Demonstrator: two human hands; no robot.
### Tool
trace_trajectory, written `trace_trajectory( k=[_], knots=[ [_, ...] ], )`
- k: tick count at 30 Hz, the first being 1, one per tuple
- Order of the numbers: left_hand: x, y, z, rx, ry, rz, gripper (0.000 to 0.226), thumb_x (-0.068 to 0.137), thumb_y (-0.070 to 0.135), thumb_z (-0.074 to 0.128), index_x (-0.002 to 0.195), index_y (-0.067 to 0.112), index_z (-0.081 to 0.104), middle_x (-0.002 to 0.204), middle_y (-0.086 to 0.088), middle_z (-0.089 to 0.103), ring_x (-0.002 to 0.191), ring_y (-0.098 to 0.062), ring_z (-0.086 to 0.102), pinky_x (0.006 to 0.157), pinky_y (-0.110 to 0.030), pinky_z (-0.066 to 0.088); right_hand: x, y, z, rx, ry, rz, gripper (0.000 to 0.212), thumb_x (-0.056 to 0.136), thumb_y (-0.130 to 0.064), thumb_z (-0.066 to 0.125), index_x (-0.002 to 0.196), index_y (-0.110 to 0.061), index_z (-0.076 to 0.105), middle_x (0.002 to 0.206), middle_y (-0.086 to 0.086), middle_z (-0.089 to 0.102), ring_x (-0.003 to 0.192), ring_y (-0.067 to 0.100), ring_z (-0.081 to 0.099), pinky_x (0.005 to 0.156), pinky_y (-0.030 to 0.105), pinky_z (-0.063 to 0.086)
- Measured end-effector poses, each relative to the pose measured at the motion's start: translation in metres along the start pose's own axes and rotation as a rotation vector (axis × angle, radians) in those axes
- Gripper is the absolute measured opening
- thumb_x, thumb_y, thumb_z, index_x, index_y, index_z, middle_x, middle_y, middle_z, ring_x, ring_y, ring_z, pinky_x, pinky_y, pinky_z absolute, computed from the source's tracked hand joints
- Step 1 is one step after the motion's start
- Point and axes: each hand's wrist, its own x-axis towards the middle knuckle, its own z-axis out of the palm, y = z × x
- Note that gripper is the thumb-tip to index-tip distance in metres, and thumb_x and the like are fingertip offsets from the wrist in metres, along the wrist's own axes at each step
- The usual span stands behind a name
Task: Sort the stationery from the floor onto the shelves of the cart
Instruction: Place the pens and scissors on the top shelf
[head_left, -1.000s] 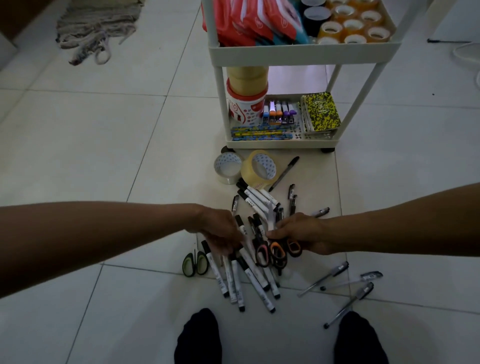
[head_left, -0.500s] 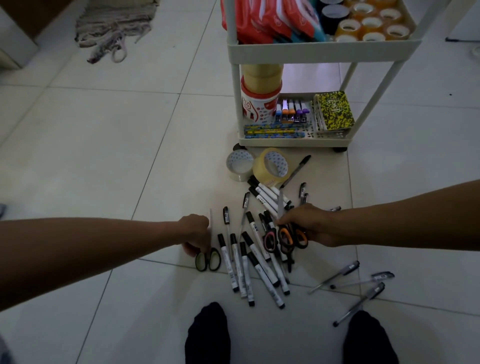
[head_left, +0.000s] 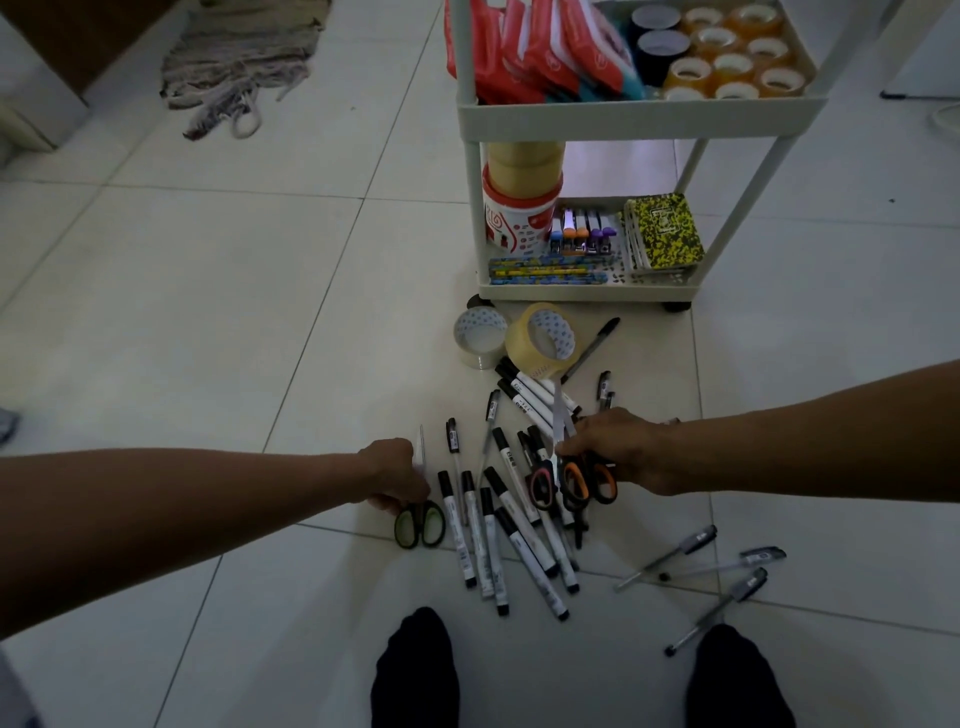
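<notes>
My left hand (head_left: 395, 475) grips green-handled scissors (head_left: 420, 524) at the left edge of a pile of black-and-white markers (head_left: 511, 530) on the floor. Over the pile's right side, my right hand (head_left: 615, 452) holds orange-handled scissors (head_left: 587, 480), blades pointing away from me; red-handled scissors (head_left: 542, 486) lie beside them. Two tape rolls (head_left: 543, 340) stand on the floor before the white cart (head_left: 641, 109). Several grey pens (head_left: 727, 564) lie at the lower right.
The cart's top shelf holds red packets (head_left: 535, 47) and tape rolls (head_left: 727, 62); its bottom shelf holds a tape stack (head_left: 522, 202), staplers (head_left: 579, 234), pencils and a yellow notebook (head_left: 665, 231). A rag (head_left: 239, 62) lies far left. My black-socked feet (head_left: 415, 670) are below.
My left hand left the markers, moved left and took hold of the green scissors. My right hand stays on the orange scissors. The camera shifted slightly.
</notes>
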Motion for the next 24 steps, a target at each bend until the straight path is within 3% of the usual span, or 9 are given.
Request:
trace_trajectory(
  k=[3,8,12,17,20,22,24],
  knots=[
    [-0.001,0.002,0.0,-0.054,-0.027,-0.019,0.026,0.08,0.034,0.071,0.076,0.011,0.059,0.064,-0.004,0.063,0.054,-0.016,0.06,0.045,-0.019,0.046,-0.001,0.003,-0.001,-0.005,0.006,0.006,0.012,0.087,-0.013,0.073,0.085,-0.008,0.063,0.08,0.011,0.069,0.073,0.021,0.065,0.06,0.029,0.052],
    [0.003,0.002,0.009,0.062,0.083,-0.02,0.025,0.084,0.033,0.067,0.082,0.009,0.06,0.079,-0.008,0.068,0.075,-0.023,0.071,0.065,-0.028,0.06,-0.003,0.002,-0.002,-0.003,0.002,0.0,0.014,0.086,-0.013,0.075,0.087,-0.007,0.063,0.082,0.011,0.069,0.076,0.021,0.066,0.065,0.031,0.054],
    [0.005,0.005,0.003,0.078,0.079,-0.015,0.037,0.083,0.048,0.068,0.074,0.013,0.06,0.074,-0.003,0.065,0.065,-0.019,0.066,0.06,-0.026,0.06,-0.005,0.0,-0.003,0.006,-0.027,-0.03,0.022,0.085,-0.015,0.077,0.098,-0.011,0.059,0.089,0.014,0.066,0.076,0.021,0.065,0.071,0.033,0.053],
    [-0.001,0.023,-0.019,-0.091,0.014,0.007,0.028,0.087,0.025,0.07,0.091,-0.001,0.062,0.083,-0.013,0.067,0.061,-0.024,0.071,0.045,-0.029,0.056,-0.01,-0.01,-0.007,0.022,-0.042,-0.059,0.018,0.086,-0.015,0.076,0.094,-0.01,0.061,0.087,0.013,0.067,0.076,0.021,0.064,0.068,0.032,0.052],
    [-0.011,0.041,-0.041,-0.062,-0.031,0.06,0.021,0.092,0.016,0.063,0.097,-0.005,0.061,0.081,-0.013,0.066,0.053,-0.02,0.069,0.043,-0.028,0.055,-0.015,-0.022,-0.009,0.041,-0.053,-0.091,0.021,0.087,-0.015,0.075,0.103,-0.008,0.063,0.088,0.014,0.065,0.079,0.023,0.062,0.064,0.031,0.05],
    [-0.019,0.054,-0.055,-0.095,-0.066,0.14,0.016,0.092,0.014,0.063,0.1,0.0,0.063,0.081,-0.01,0.065,0.058,-0.018,0.067,0.047,-0.028,0.057,-0.017,-0.033,-0.01,0.065,-0.055,-0.117,0.025,0.087,-0.015,0.075,0.104,-0.013,0.057,0.089,0.017,0.059,0.072,0.024,0.06,0.058,0.031,0.048],
    [-0.028,0.068,-0.064,-0.291,-0.117,0.243,0.014,0.094,0.019,0.066,0.1,0.007,0.063,0.083,-0.006,0.067,0.067,-0.016,0.066,0.054,-0.026,0.058,-0.019,-0.045,-0.012,0.095,-0.048,-0.145,0.029,0.087,-0.015,0.075,0.103,-0.017,0.052,0.091,0.018,0.052,0.069,0.024,0.056,0.052,0.03,0.045]
  ],
)
